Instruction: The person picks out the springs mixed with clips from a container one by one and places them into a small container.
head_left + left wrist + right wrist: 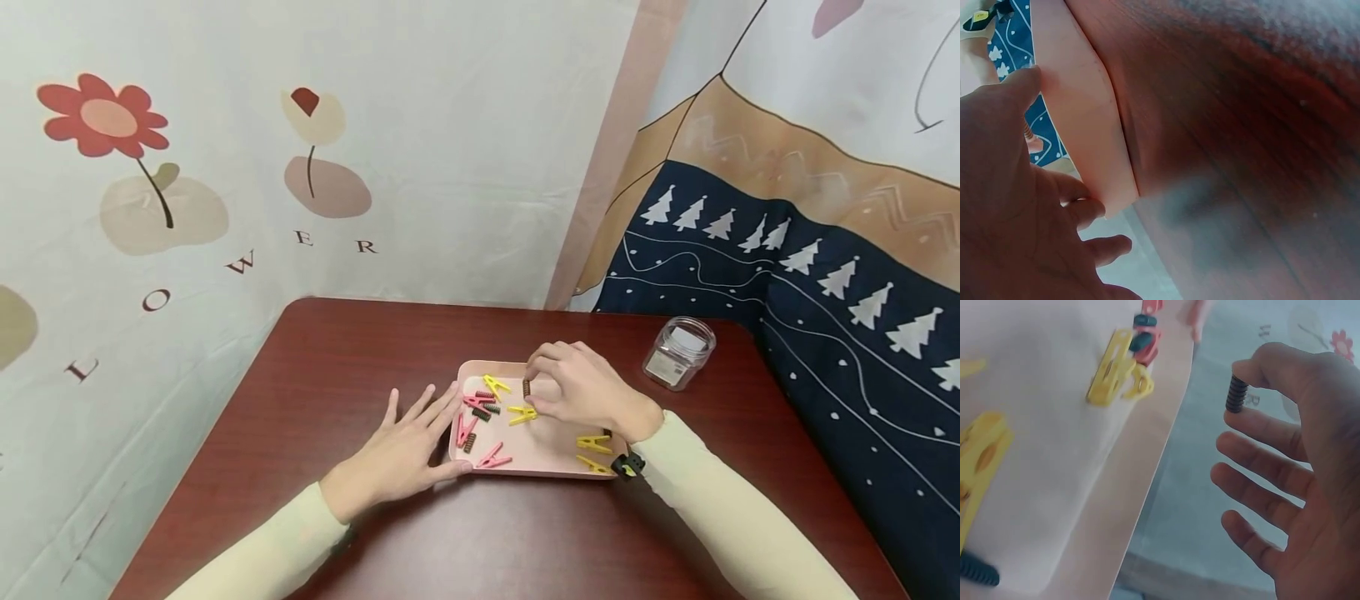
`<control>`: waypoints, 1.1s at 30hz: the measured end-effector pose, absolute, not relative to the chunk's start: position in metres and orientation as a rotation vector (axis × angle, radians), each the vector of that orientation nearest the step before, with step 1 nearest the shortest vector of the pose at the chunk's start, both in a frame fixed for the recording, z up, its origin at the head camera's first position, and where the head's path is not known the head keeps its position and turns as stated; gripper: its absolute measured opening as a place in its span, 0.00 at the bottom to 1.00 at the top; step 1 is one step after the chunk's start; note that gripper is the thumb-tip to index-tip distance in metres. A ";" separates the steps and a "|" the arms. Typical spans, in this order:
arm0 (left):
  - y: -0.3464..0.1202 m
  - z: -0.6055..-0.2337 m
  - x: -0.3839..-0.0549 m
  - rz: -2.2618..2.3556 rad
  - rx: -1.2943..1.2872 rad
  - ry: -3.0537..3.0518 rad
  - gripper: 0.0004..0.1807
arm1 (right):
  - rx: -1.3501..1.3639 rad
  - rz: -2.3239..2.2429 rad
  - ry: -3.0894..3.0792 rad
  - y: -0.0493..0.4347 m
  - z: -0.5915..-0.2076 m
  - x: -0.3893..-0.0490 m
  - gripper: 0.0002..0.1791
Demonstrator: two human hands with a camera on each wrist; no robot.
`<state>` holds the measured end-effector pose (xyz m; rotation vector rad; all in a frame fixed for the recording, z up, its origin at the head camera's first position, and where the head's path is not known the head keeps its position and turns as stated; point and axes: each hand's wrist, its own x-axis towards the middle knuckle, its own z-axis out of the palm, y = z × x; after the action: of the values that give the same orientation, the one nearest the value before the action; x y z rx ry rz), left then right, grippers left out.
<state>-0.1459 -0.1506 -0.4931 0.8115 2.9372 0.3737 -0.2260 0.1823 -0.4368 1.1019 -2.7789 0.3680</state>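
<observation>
My left hand: spread, thumb and forefinger against the pink tray.
Tray contents: pink clips and loose springs at the left, yellow clips from there rightward.
Held spring: over the tray — gripped by its ends.
My right hand: pinching that spring, thumb and forefinger.
Clear jar: on the worktop — beyond the tray's right end.

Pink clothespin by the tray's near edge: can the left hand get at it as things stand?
Probably yes: the left hand holds nothing and touches the pink tray close to that pink clothespin, and nothing appears to lie over it. The right hand, pinching a coil spring, is farther back.
</observation>
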 end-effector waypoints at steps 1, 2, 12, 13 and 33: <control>-0.151 -0.493 -0.146 0.377 0.809 2.936 0.58 | 1.075 0.384 -2.783 0.185 -0.438 -0.226 0.14; -0.151 -0.493 -0.145 0.380 0.806 2.935 0.58 | 1.050 0.398 -2.788 0.188 -0.438 -0.227 0.14; -0.151 -0.497 -0.145 0.370 0.785 2.921 0.58 | 0.888 0.472 -2.781 0.224 -0.444 -0.232 0.14; -0.151 -0.497 -0.145 0.372 0.785 2.920 0.59 | 0.874 0.482 -2.777 0.228 -0.444 -0.232 0.14; -0.151 -0.493 -0.142 0.398 0.782 2.924 0.58 | 0.552 0.558 -2.775 0.292 -0.437 -0.246 0.16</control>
<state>-0.1425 -0.1505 -0.4930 0.7819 2.9241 0.3979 -0.2461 0.2923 -0.4367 0.5523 -2.7749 0.5576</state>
